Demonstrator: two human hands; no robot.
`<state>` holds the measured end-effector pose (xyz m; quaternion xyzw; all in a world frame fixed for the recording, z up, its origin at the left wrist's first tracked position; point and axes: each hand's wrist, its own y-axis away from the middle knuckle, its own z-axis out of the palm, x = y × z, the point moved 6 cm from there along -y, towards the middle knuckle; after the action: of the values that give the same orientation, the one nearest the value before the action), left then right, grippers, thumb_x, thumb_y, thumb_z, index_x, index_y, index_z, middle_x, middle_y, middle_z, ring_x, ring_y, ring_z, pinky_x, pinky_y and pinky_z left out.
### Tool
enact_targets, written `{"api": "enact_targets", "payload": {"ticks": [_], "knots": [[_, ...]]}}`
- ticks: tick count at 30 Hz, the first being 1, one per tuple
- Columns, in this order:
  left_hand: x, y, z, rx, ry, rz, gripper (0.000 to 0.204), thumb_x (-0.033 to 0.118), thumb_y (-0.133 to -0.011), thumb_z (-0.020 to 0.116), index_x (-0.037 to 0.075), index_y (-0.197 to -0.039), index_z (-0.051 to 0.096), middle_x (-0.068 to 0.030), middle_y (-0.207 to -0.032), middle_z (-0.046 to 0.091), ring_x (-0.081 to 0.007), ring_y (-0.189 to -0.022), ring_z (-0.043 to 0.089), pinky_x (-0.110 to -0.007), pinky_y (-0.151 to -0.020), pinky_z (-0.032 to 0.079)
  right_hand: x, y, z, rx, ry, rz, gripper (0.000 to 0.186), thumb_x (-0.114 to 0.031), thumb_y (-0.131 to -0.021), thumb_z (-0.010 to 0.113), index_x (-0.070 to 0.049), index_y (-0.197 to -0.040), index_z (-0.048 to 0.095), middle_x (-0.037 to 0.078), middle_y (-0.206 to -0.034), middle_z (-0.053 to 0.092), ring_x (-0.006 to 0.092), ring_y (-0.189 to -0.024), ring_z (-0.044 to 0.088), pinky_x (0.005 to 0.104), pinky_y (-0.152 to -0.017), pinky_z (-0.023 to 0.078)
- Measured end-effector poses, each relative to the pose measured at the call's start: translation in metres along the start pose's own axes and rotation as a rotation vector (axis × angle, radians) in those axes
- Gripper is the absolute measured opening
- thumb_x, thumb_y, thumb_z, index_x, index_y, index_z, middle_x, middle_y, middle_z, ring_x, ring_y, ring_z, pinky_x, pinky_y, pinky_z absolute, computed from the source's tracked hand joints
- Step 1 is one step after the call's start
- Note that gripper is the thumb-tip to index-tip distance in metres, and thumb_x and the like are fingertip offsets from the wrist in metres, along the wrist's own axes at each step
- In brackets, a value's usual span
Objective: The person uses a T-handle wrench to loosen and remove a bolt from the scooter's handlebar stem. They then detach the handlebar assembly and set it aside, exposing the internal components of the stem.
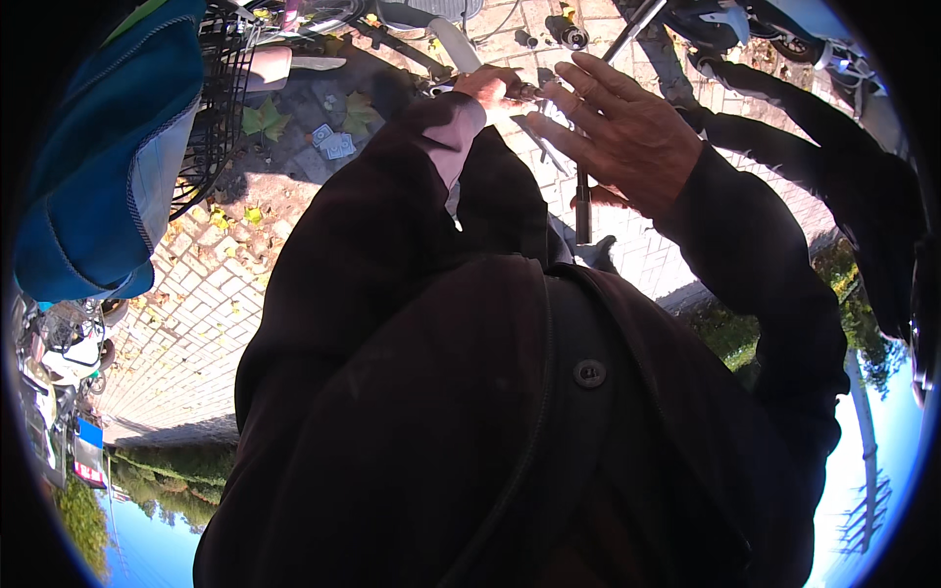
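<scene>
Spreads out as pale brick paving [196,333]; carries small yellow leaves [253,215] toward ten o'clock, lobed green leaves [263,120] and pale-blue cards [339,146] between ten and eleven, a round metal fitting [573,39] near one.

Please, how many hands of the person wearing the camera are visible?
2: the left hand at the upper centre, and the right hand, open, to its right. Neither is fully hidden.

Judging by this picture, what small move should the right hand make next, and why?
Perhaps the right hand should curl toward the dark bar: its fingers are extended, the bar shows close beside it, and the left hand is at a small metal part.
</scene>
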<state>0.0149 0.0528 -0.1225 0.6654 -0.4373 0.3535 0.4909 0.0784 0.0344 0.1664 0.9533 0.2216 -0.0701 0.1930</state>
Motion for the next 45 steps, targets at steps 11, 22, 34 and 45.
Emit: {"api": "enact_targets", "payload": {"ticks": [11, 22, 34, 45], "knots": [[0.012, 0.008, 0.013, 0.261, -0.08, -0.154, 0.028, 0.029, -0.081, 0.069, 0.006, -0.098, 0.066, -0.0156, -0.102, 0.07, -0.0384, -0.1, 0.065, -0.047, -0.085, 0.052, 0.036, 0.017, 0.089, -0.184, -2.054, 1.231, 0.052, -0.042, -0.108, 0.038, 0.003, -0.114, 0.065, 0.003, -0.076, 0.058, 0.0122, -0.062, 0.056, 0.036, -0.068, 0.056], [0.009, 0.005, 0.015, 0.395, -0.062, -0.18, 0.036, 0.035, -0.079, 0.077, 0.003, -0.091, 0.066, -0.0164, -0.092, 0.07, -0.038, -0.094, 0.066, -0.045, -0.083, 0.052, 0.008, 0.064, 0.07, 0.438, -2.39, 1.328, 0.047, -0.047, -0.106, 0.04, -0.005, -0.109, 0.061, 0.005, -0.082, 0.058, 0.0211, -0.071, 0.064, 0.0429, -0.07, 0.057], [0.016, 0.029, -0.014, 0.298, 0.181, 0.051, 0.037, 0.028, -0.081, 0.08, 0.004, -0.106, 0.065, -0.012, -0.102, 0.069, -0.0287, -0.098, 0.066, -0.038, -0.089, 0.052, 0.018, 0.105, 0.104, 0.145, -1.367, 1.097, 0.029, -0.03, -0.105, 0.052, -0.003, -0.107, 0.064, 0.0, -0.085, 0.057, 0.0061, -0.08, 0.054, 0.0223, -0.075, 0.044], [0.044, 0.037, -0.019, 0.276, 0.377, -0.216, 0.026, 0.018, -0.09, 0.069, -0.002, -0.107, 0.065, -0.0081, -0.089, 0.065, -0.0146, -0.081, 0.06, -0.028, -0.077, 0.048, -0.023, 0.115, 0.14, 0.263, -1.497, 1.146, 0.037, -0.04, -0.1, 0.058, -0.005, -0.108, 0.069, 0.01, -0.094, 0.069, 0.0183, -0.091, 0.061, 0.0345, -0.085, 0.047]]}}
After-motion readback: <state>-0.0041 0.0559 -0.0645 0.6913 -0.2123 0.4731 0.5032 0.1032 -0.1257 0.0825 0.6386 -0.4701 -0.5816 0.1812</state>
